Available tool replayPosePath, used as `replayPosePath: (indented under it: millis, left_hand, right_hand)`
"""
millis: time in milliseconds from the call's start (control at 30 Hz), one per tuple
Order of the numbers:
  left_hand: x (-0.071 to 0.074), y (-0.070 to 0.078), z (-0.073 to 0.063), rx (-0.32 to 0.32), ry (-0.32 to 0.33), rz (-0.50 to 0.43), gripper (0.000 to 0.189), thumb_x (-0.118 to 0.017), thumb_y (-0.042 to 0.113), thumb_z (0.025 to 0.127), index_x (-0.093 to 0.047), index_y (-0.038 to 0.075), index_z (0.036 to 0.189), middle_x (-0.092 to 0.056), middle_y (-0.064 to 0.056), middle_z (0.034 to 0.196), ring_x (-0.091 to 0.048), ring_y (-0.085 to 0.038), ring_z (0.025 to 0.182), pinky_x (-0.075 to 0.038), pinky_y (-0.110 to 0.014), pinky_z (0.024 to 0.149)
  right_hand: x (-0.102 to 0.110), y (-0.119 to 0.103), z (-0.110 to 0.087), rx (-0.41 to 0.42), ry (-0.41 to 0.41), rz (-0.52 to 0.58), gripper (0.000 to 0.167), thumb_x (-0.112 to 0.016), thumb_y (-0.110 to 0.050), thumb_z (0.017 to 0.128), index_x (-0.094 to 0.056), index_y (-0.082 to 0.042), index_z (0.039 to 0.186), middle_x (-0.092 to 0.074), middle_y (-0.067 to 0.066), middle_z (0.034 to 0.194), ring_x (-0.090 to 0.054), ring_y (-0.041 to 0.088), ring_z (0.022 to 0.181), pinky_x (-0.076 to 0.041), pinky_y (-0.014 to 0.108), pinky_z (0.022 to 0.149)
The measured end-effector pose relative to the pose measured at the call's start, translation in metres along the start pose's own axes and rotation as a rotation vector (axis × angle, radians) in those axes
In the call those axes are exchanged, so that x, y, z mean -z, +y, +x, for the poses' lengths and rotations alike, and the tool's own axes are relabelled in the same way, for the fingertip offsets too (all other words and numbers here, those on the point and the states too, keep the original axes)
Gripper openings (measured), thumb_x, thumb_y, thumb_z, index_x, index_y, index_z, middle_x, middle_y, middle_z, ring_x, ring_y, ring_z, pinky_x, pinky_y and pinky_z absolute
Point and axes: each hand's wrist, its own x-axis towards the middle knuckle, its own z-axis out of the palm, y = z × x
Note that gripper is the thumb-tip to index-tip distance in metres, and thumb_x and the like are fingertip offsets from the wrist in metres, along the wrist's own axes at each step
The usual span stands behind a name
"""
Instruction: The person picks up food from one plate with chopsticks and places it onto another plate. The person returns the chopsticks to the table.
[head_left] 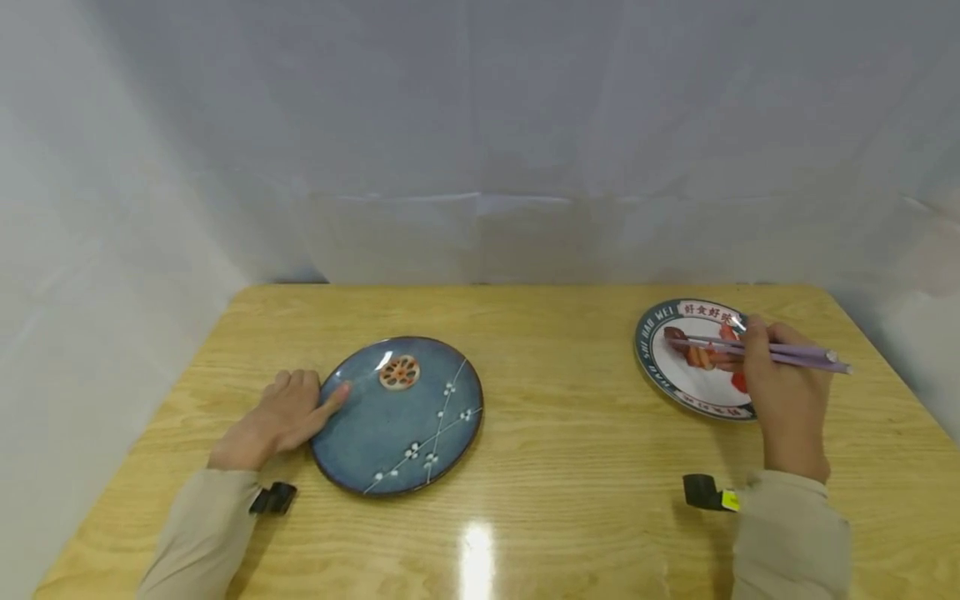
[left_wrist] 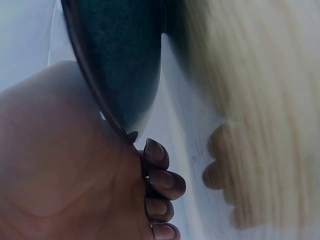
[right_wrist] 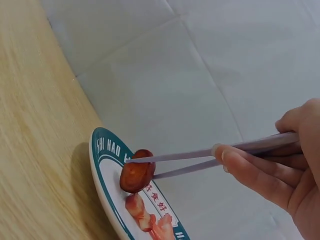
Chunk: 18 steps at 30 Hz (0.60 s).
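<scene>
Gripping purple chopsticks (right_wrist: 185, 155), the right hand (head_left: 791, 396) works nearest; just left of its fingers, at the chopsticks' tips, a brown food piece (right_wrist: 136, 172) lies long axis seemingly crosswise, over a lettered plate (head_left: 658, 377); well left, the left hand (head_left: 283, 414) grips a blue plate (head_left: 375, 429).

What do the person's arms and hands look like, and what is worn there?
The person wears beige fabric sleeves. The left hand and right hand have no gloves. A small black blocky device shows beside each sleeve's end; the right one has a yellow marking.
</scene>
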Motion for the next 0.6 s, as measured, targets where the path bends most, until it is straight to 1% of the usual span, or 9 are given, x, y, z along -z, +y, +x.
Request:
replayPosePath:
  millis: [67, 167, 267, 333, 367, 400, 500, 600]
  left_hand:
    - [0.0004, 0.0, -0.0002, 0.001, -0.003, -0.007, 0.063, -0.034, 0.052, 0.101, -0.05, -0.009, 0.092, -0.052, -0.024, 0.091, -0.044, -0.039, 0.088, -0.035, -0.055, 0.084]
    - [0.0017, 0.0007, -0.0002, 0.001, -0.004, -0.012, 0.064, -0.034, 0.053, 0.101, -0.05, -0.009, 0.092, -0.052, -0.024, 0.091, -0.044, -0.039, 0.087, -0.035, -0.055, 0.083]
    - [0.0019, 0.0008, 0.0001, 0.001, -0.007, -0.012, 0.063, -0.035, 0.052, 0.101, -0.049, -0.008, 0.091, -0.052, -0.024, 0.09, -0.044, -0.039, 0.087, -0.035, -0.055, 0.083]
    - [0.0019, 0.0003, -0.0001, 0.001, -0.01, -0.011, 0.063, -0.034, 0.052, 0.101, -0.049, -0.008, 0.091, -0.051, -0.023, 0.089, -0.044, -0.039, 0.086, -0.035, -0.055, 0.083]
    - [0.0018, 0.0002, -0.0001, 0.0, -0.011, -0.011, 0.062, -0.034, 0.052, 0.102, -0.049, -0.008, 0.09, -0.051, -0.023, 0.089, -0.044, -0.039, 0.086, -0.035, -0.056, 0.083]
    - [0.0015, -0.0002, -0.0001, 0.0, -0.011, -0.011, 0.062, -0.034, 0.052, 0.102, -0.049, -0.008, 0.09, -0.051, -0.023, 0.089, -0.044, -0.039, 0.086, -0.035, -0.056, 0.083]
    - [0.0007, -0.0006, 0.0, 0.0, -0.009, -0.011, 0.063, -0.034, 0.052, 0.101, -0.049, -0.008, 0.091, -0.051, -0.024, 0.09, -0.044, -0.04, 0.087, -0.035, -0.056, 0.083]
    - [0.0001, -0.0006, 0.0002, 0.001, -0.006, -0.011, 0.062, -0.035, 0.052, 0.101, -0.049, -0.008, 0.091, -0.051, -0.024, 0.091, -0.044, -0.039, 0.087, -0.035, -0.056, 0.083]
  right_hand:
    - [0.0007, 0.0011, 0.0009, -0.034, 0.017, -0.007, 0.051, -0.043, -0.047, 0.098, -0.061, -0.001, 0.083, -0.051, -0.005, 0.058, -0.044, 0.013, 0.055, -0.035, 0.026, 0.049]
    - [0.0009, 0.0027, 0.0023, -0.076, 0.03, 0.019, 0.052, -0.042, -0.048, 0.098, -0.062, -0.001, 0.086, -0.051, -0.012, 0.058, -0.049, 0.007, 0.055, -0.036, 0.023, 0.049]
    - [-0.0005, 0.0041, 0.0038, -0.101, 0.042, 0.102, 0.051, -0.042, -0.045, 0.1, -0.063, 0.001, 0.092, -0.054, -0.019, 0.056, -0.055, -0.003, 0.051, -0.038, 0.02, 0.046]
    - [-0.0019, 0.0046, 0.0044, -0.12, 0.05, 0.183, 0.047, -0.043, -0.042, 0.1, -0.064, 0.001, 0.095, -0.056, -0.021, 0.054, -0.059, -0.004, 0.049, -0.04, 0.018, 0.043]
    - [-0.0025, 0.005, 0.0044, -0.125, 0.062, 0.205, 0.045, -0.044, -0.04, 0.101, -0.064, 0.0, 0.095, -0.056, -0.021, 0.054, -0.059, -0.005, 0.049, -0.04, 0.017, 0.042]
    - [-0.0033, 0.0053, 0.0046, -0.126, 0.071, 0.234, 0.043, -0.044, -0.038, 0.101, -0.064, -0.001, 0.094, -0.057, -0.021, 0.054, -0.059, -0.005, 0.048, -0.04, 0.017, 0.041]
    - [-0.0052, 0.0067, 0.0046, -0.123, 0.111, 0.31, 0.034, -0.047, -0.034, 0.1, -0.064, -0.008, 0.086, -0.059, -0.019, 0.054, -0.06, -0.003, 0.048, -0.042, 0.015, 0.041]
    - [-0.0067, 0.0081, 0.0048, -0.11, 0.138, 0.344, 0.031, -0.049, -0.033, 0.1, -0.063, -0.016, 0.078, -0.059, -0.018, 0.054, -0.06, -0.003, 0.047, -0.042, 0.015, 0.041]
